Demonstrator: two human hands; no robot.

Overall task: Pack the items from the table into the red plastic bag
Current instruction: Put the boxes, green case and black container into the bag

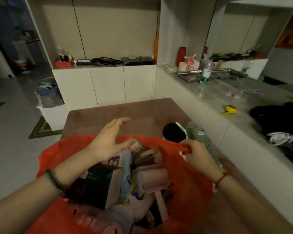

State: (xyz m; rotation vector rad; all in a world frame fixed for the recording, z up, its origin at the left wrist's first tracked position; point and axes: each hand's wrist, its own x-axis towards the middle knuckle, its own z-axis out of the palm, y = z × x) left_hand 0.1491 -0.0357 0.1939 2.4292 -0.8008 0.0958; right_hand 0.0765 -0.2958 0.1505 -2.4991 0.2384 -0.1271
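Dim light fills the room. Beige wall panels (117, 27) span the upper centre above white cabinets (107, 85) with a cluttered ledge. Grey floor (10, 149) fills the left — a green mat (41, 129) lies there. A grey stone counter (215, 97) runs along the right, littered with bottles and oddments.

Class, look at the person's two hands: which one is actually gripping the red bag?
The right hand: its fingers pinch the rim of the red plastic bag. The left hand is open, fingers spread above the bag's mouth, holding nothing.
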